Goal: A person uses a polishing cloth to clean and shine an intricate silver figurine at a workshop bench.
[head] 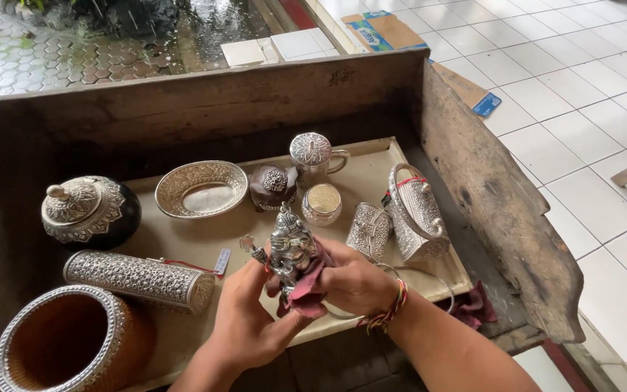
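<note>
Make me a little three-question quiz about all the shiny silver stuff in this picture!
1. True or false: the left hand and right hand hold a small silver figurine together.
2. What colour is the cloth against the figurine? A) dark red B) blue C) yellow
3. Fill in: the silver oval bowl lies ____ of the round black pot with a silver lid.

Key: 1 true; 2 A; 3 right.
</note>
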